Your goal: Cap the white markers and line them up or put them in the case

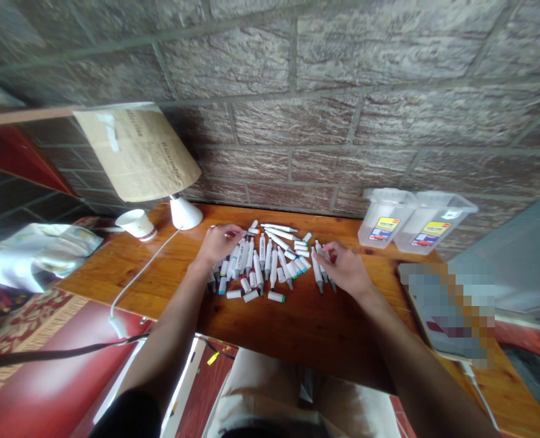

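Note:
Several white markers (270,258) with coloured caps lie scattered on a wooden table (297,322) against a brick wall. My left hand (219,242) rests on the left side of the pile, its fingers closed on one marker (233,233) that points right. At the pile's right edge, my right hand (345,267) has curled fingers resting on a few markers (319,267). Loose caps lie near the front of the pile.
Two clear plastic containers (411,228) with yellow labels stand at the back right. A lamp with a paper shade (142,152) and a white base (185,213) stands at the back left beside a paper cup (137,224). A white cable (137,274) crosses the table's left.

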Tool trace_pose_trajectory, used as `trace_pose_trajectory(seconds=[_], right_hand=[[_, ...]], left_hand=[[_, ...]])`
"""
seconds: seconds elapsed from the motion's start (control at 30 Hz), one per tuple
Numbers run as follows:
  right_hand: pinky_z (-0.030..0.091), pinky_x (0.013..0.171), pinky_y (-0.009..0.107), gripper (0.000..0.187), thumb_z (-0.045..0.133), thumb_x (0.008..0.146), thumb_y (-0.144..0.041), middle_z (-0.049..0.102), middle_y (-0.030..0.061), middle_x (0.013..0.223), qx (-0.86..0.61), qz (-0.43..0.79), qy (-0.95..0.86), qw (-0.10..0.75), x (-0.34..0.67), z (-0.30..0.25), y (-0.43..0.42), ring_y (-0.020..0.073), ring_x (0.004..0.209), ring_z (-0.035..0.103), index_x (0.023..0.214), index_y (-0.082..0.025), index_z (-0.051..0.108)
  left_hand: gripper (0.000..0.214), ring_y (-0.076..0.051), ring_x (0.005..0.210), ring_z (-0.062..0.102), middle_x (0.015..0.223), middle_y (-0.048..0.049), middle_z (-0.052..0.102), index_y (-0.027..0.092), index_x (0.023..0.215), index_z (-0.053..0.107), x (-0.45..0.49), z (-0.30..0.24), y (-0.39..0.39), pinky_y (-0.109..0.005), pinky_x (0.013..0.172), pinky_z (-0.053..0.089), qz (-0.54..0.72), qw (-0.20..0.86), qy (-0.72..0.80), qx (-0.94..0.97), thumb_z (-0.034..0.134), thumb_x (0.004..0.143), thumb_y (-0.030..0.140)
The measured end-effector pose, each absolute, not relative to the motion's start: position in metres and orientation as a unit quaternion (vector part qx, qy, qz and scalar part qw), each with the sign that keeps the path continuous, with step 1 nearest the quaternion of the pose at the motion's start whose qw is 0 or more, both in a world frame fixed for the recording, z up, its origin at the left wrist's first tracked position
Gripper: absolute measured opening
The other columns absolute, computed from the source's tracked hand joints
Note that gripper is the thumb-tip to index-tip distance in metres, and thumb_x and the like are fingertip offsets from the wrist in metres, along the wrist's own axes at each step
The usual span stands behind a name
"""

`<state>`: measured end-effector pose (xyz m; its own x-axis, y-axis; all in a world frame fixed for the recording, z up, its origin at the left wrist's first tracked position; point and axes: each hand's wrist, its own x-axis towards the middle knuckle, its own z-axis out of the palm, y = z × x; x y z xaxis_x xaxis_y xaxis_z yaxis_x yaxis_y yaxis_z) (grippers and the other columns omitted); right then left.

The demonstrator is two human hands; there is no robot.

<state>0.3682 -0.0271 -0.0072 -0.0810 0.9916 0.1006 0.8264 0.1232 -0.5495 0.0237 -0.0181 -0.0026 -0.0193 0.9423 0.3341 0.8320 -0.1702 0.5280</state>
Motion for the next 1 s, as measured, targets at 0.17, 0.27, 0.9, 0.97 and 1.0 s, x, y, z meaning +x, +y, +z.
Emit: trace_pose_trajectory(seconds=[0.17,0.27,0.9,0.97,1.0], right_hand=[[0.044,0.069,0.027,0.025,0.064,0.090,-0.048,0.070,0.0008,0.075,-0.632,0.174,-0.717,0.238,0.369,-0.009,-0.026,0.0191,0.072,0.068,0.097,-0.024,0.067],[0.044,0.069,0.027,0.026,0.064,0.090,-0.048,0.071,0.0011,0.076,-0.631,0.178,-0.717,0.239,0.369,-0.009,-0.026,0.0192,0.073,0.068,0.098,-0.023,0.067],[0.045,0.070,0.027,0.024,0.063,0.091,-0.046,0.072,0.0013,0.078,-0.630,0.179,-0.718,0.236,0.369,-0.010,-0.024,0.0186,0.073,0.068,0.098,-0.024,0.068],[0.045,0.069,0.027,0.023,0.062,0.091,-0.045,0.072,0.0010,0.077,-0.627,0.179,-0.720,0.238,0.369,-0.010,-0.024,0.0185,0.073,0.069,0.098,-0.024,0.068],[0.045,0.069,0.027,0.023,0.062,0.091,-0.045,0.072,0.0010,0.077,-0.626,0.180,-0.720,0.239,0.369,-0.010,-0.024,0.0186,0.073,0.069,0.098,-0.024,0.068]], left_hand=[[0.039,-0.020,0.089,0.074,0.099,-0.0058,0.080,0.018,0.095,0.077,0.029,-0.002,-0.018,-0.029,0.088,0.057,0.355,0.128,0.597,0.708,0.061,0.089,0.054],[0.047,-0.021,0.088,0.074,0.100,-0.0088,0.080,0.016,0.097,0.077,0.031,-0.004,-0.018,-0.031,0.088,0.058,0.376,0.154,0.580,0.707,0.063,0.087,0.059],[0.057,-0.018,0.072,0.070,0.093,-0.0104,0.077,0.014,0.095,0.074,0.013,-0.002,-0.015,-0.029,0.068,0.059,0.415,0.248,0.566,0.668,0.067,0.078,0.069],[0.060,-0.017,0.063,0.068,0.080,-0.0070,0.075,0.016,0.090,0.072,-0.004,0.007,-0.021,-0.027,0.060,0.056,0.391,0.246,0.618,0.636,0.066,0.074,0.073],[0.059,-0.017,0.059,0.066,0.074,-0.0050,0.073,0.018,0.086,0.071,-0.013,0.012,-0.026,-0.026,0.056,0.054,0.363,0.247,0.650,0.620,0.066,0.072,0.075]])
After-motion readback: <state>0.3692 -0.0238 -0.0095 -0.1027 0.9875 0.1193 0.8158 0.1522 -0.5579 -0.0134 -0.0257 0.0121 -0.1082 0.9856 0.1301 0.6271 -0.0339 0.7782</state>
